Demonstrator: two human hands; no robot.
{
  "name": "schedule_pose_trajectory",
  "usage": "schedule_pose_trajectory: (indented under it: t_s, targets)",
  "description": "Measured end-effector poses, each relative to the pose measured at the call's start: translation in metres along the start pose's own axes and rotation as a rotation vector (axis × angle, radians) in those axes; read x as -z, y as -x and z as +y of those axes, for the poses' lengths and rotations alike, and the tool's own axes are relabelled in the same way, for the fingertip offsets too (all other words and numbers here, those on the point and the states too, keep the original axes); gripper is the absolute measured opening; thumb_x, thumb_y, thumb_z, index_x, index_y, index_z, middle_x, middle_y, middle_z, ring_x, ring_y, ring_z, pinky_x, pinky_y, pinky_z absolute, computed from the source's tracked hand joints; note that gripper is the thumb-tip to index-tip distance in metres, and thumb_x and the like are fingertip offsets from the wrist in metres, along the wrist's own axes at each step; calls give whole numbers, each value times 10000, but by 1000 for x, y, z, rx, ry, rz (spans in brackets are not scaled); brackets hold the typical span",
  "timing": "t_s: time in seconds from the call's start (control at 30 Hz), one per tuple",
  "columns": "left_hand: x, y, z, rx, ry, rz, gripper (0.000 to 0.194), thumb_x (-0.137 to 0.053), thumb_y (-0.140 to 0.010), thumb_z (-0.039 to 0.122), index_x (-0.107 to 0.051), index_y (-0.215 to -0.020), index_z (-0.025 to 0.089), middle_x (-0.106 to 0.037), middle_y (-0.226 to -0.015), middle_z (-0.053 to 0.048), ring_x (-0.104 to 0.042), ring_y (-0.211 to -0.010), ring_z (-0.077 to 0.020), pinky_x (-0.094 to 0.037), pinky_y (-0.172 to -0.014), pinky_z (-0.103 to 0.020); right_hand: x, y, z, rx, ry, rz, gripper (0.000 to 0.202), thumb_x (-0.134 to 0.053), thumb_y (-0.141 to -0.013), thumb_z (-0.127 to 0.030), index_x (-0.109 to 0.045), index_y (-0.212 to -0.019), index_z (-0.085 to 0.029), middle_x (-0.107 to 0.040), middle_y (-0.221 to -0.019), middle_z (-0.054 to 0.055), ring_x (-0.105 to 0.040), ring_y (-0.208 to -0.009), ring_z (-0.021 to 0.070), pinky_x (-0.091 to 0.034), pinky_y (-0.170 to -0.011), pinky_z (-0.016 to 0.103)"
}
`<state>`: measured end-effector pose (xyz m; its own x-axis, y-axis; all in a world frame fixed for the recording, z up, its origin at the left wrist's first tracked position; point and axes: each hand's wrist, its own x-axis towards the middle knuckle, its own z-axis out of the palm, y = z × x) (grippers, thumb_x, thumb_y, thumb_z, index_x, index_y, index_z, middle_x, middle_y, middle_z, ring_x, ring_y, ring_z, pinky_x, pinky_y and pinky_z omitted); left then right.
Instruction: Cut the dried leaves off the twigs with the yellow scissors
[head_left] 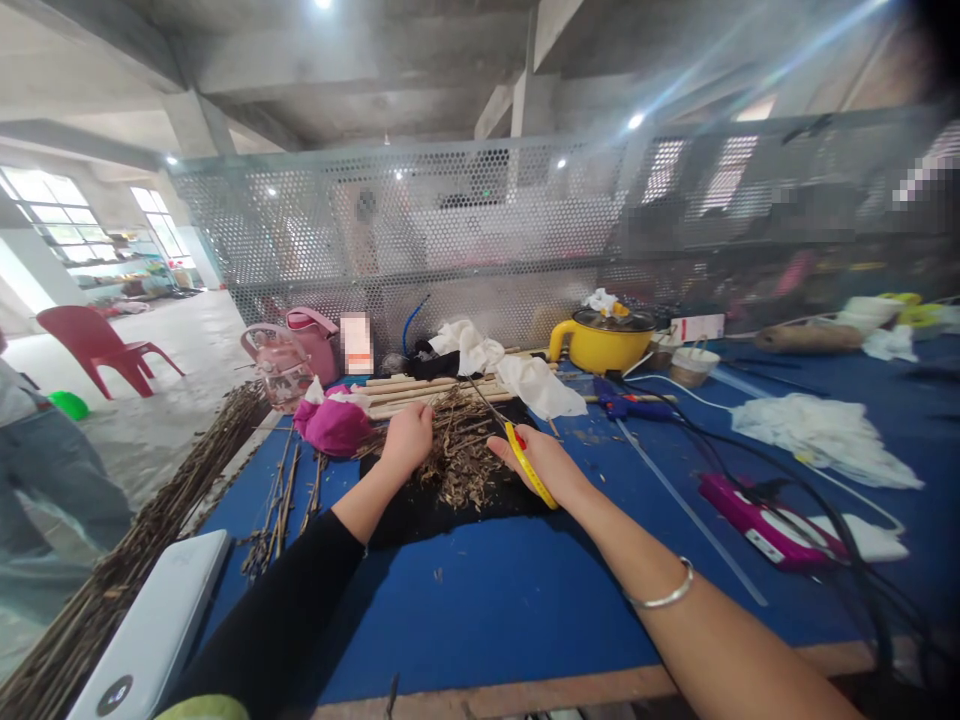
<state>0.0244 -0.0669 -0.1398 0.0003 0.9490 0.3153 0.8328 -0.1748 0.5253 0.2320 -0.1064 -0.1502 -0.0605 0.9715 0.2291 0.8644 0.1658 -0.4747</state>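
Head view looks down on a blue table. Her left hand closes loosely on a bundle of dry twigs lying on black cloth. Her right hand grips yellow-handled scissors, blades in the twigs.

Both arms are stretched out forward, coming in from the bottom of the view and angling toward each other. The left arm is in a black sleeve that stops just short of the wrist, and the left hand is curled into a loose fist, knuckles up, pressed down at the far end of the reach. The right forearm is bare with a thin silver bangle partway up it. The right hand sits palm-down, fingers closed around a yellow handle, about level with the left 1.
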Motion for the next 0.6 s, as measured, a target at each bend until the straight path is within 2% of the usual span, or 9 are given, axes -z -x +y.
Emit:
schedule_pose_trajectory:
  t_s: [0.17, 0.27, 0.43, 0.53, 0.6]
  targets:
    - [-16, -9, 13, 31, -127, -139, 282, -561, -709, 401, -645, -654, 138, -662, -719, -129, -609, -741, -243, -431, -694, -316, -1, -2, 3, -1, 3, 22, 499, -377, -754, -680, -489, -669, -201, -525, -582, 4, -453, -522, 130, -256, -491, 233]
    - [-18, -12, 12, 25, -111, -164, 233, -566, -698, 347, -668, -664, 140, -663, -709, -107, -604, -721, -226, -425, -667, -296, -1, -3, 5, -14, 16, 50, 536, -332, -747, -714, -480, -658, -206, -511, -560, 2, -448, -507, 136, -239, -479, 239]
    - [-1, -16, -1, -22, 35, -172, 397, -439, -789, 432, -697, -768, 129, -649, -643, -42, -573, -640, -171, -418, -611, -255, -1, -4, 5, -12, 0, 47, 574, -301, -725, -752, -465, -653, -207, -496, -550, 0, -421, -491, 130, -230, -474, 237]
    - [11, -19, -5, -14, 186, -128, 418, -464, -775, 469, -701, -856, 134, -667, -692, -40, -578, -660, -173, -428, -635, -263, 0, -1, 2, 0, -28, 44, 562, -322, -726, -743, -472, -670, -205, -511, -569, 3, -421, -505, 126, -236, -478, 231]
    - [16, -20, -3, -25, 194, -103, 388, -494, -760, 458, -704, -871, 151, -679, -728, -51, -591, -695, -189, -433, -674, -280, 1, 1, -1, 9, -48, 35, 552, -339, -726, -735, -476, -675, -202, -512, -569, 2, -416, -509, 123, -239, -476, 229]
